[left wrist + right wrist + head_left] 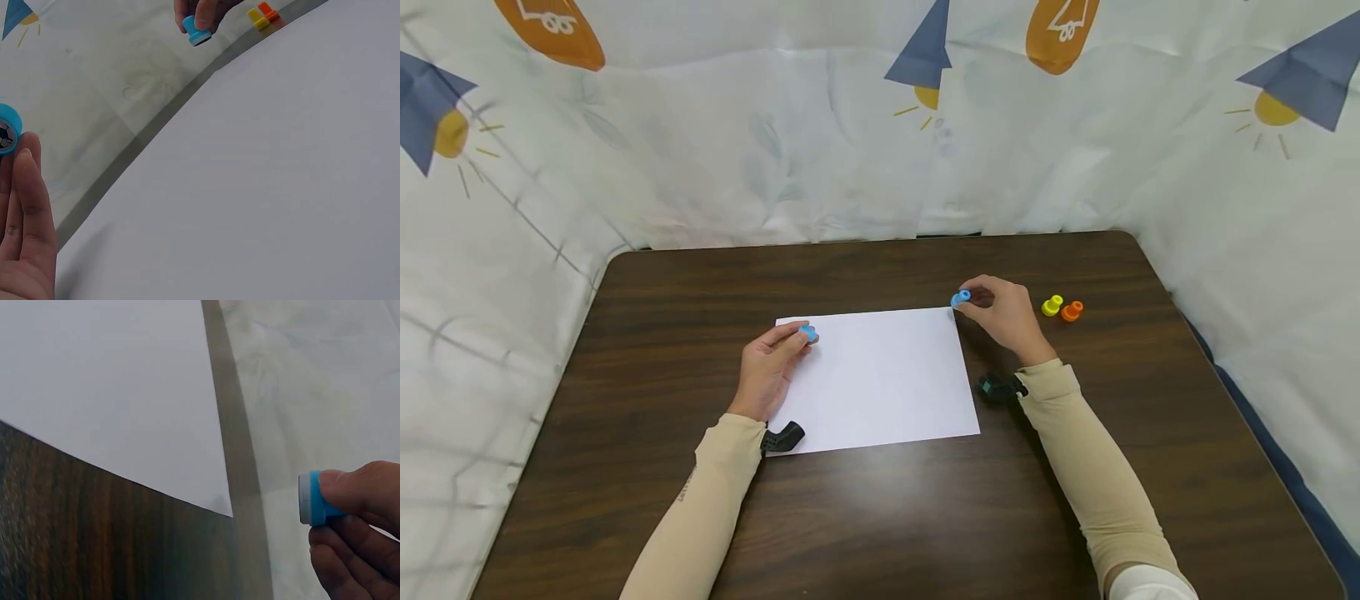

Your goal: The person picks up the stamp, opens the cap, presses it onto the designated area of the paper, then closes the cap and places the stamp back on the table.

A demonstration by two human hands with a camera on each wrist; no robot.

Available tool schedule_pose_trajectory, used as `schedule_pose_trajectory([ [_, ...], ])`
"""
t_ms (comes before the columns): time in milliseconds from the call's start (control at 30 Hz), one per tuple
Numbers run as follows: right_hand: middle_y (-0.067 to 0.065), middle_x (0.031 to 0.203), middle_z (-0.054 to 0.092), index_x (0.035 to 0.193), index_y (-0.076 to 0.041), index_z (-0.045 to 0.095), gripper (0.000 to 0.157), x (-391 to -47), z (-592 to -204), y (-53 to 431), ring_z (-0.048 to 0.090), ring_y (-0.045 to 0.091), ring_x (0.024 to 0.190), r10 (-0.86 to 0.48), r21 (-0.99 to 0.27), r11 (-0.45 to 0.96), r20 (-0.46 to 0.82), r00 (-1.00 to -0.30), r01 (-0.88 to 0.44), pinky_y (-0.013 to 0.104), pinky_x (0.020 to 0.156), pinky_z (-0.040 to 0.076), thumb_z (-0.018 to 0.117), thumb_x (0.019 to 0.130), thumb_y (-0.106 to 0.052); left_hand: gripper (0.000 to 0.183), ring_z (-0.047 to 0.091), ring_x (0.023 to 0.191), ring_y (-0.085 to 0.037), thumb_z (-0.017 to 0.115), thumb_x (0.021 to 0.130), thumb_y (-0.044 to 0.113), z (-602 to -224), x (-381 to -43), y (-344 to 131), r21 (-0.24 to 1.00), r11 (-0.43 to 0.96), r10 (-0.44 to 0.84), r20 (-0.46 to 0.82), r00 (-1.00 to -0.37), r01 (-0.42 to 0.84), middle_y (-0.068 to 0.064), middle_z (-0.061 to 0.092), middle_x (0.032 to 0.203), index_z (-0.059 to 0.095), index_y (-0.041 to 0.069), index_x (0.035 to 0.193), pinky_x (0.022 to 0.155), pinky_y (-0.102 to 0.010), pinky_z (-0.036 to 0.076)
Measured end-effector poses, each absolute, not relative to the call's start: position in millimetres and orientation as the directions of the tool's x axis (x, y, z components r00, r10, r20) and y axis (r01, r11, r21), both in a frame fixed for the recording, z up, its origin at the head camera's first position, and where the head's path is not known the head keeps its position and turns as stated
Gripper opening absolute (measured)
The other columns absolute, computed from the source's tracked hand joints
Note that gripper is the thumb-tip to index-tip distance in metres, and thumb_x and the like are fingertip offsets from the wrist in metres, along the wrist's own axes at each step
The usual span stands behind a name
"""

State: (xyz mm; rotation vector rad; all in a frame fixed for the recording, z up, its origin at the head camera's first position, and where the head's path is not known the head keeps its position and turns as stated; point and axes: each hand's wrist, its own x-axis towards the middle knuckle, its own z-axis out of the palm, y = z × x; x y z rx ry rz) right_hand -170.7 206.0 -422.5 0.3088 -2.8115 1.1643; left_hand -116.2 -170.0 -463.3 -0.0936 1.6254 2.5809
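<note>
My left hand (767, 367) pinches a small round blue cap (808, 332) above the left part of a white paper sheet (883, 375). A soccer ball picture shows on the cap (6, 132) in the left wrist view. Over by the sheet's far right corner, my right hand (1006, 317) grips a blue toy stamp (961, 297) between thumb and fingers. The right wrist view shows this stamp (314, 499) tilted sideways, with a pale rim round its end. Its dark face points down in the left wrist view and appears apart from the paper.
A yellow stamp (1052, 305) and an orange stamp (1072, 311) stand close together on the dark wooden table (880, 517), right of my right hand. White printed cloth (700, 150) hangs behind the table and along its sides. Black wrist cameras (786, 437) sit at both cuffs.
</note>
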Motion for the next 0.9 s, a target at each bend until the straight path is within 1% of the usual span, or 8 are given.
schedule_pose_trajectory([
  [267,0.016,0.112,0.078,0.115,-0.006,0.074,0.026,-167,-413,217,0.077,0.032,0.098,-0.108,-0.729,0.649,0.195,-0.975,-0.218,0.05,0.087,0.064,0.079,0.093,-0.02,0.02,0.077,0.093,-0.012,0.072,0.096,0.003,-459,-121,-169,0.898,-0.427,0.064,-0.088,-0.994,-0.107,0.001,0.077,0.101,0.074,0.0,0.115,0.088,-0.021,0.063],
  [500,0.015,0.113,0.078,0.116,-0.007,0.074,0.028,-158,-408,219,0.077,0.032,0.099,-0.079,-0.749,0.628,0.208,-0.975,-0.21,0.049,0.088,0.064,0.08,0.092,-0.021,0.018,0.077,0.096,-0.011,0.072,0.096,0.006,-450,-125,-163,0.913,-0.396,0.1,-0.064,-0.993,-0.099,0.002,0.078,0.104,0.076,0.005,0.114,0.092,-0.021,0.062],
  [567,0.014,0.113,0.078,0.116,-0.008,0.074,0.029,-155,-407,218,0.077,0.031,0.098,-0.073,-0.756,0.62,0.21,-0.975,-0.209,0.044,0.086,0.065,0.081,0.092,-0.022,0.021,0.077,0.097,-0.011,0.073,0.096,0.007,-446,-125,-160,0.92,-0.381,0.105,-0.059,-0.993,-0.095,0.002,0.078,0.105,0.074,0.002,0.116,0.092,-0.022,0.062],
  [633,0.013,0.112,0.079,0.115,-0.008,0.074,0.029,-152,-406,218,0.078,0.03,0.098,-0.071,-0.763,0.611,0.215,-0.974,-0.213,0.03,0.083,0.064,0.081,0.091,-0.023,0.022,0.077,0.097,-0.011,0.072,0.096,0.006,-442,-125,-157,0.923,-0.375,0.116,-0.053,-0.992,-0.093,0.002,0.078,0.105,0.073,0.001,0.118,0.092,-0.022,0.062],
  [667,0.013,0.111,0.079,0.115,-0.008,0.075,0.029,-150,-406,217,0.078,0.03,0.098,-0.07,-0.765,0.607,0.218,-0.973,-0.216,0.025,0.082,0.063,0.081,0.091,-0.024,0.026,0.077,0.097,-0.011,0.071,0.097,0.006,-440,-124,-155,0.923,-0.373,0.122,-0.047,-0.991,-0.09,0.002,0.078,0.105,0.071,-0.003,0.121,0.091,-0.022,0.062],
  [767,0.013,0.11,0.079,0.114,-0.009,0.075,0.029,-146,-404,216,0.078,0.029,0.097,-0.06,-0.783,0.586,0.218,-0.974,-0.211,0.009,0.077,0.056,0.082,0.091,-0.024,0.024,0.077,0.096,-0.011,0.07,0.097,0.004,-434,-123,-148,0.924,-0.373,0.137,-0.028,-0.99,-0.078,0.002,0.078,0.102,0.071,-0.003,0.12,0.091,-0.021,0.062],
  [867,0.014,0.11,0.079,0.113,-0.009,0.075,0.029,-140,-402,214,0.078,0.03,0.097,-0.05,-0.807,0.557,0.205,-0.977,-0.198,0.007,0.076,0.055,0.082,0.09,-0.025,0.026,0.076,0.095,-0.01,0.069,0.097,0.002,-430,-121,-141,0.927,-0.37,0.155,-0.004,-0.988,-0.062,0.003,0.078,0.101,0.069,-0.006,0.122,0.09,-0.021,0.062],
  [900,0.014,0.11,0.079,0.113,-0.009,0.075,0.029,-138,-401,213,0.078,0.03,0.097,-0.045,-0.814,0.547,0.203,-0.978,-0.194,0.006,0.076,0.055,0.083,0.09,-0.025,0.024,0.076,0.095,-0.01,0.068,0.097,0.001,-428,-120,-138,0.928,-0.368,0.161,0.005,-0.987,-0.055,0.003,0.078,0.1,0.07,-0.004,0.121,0.089,-0.021,0.062],
])
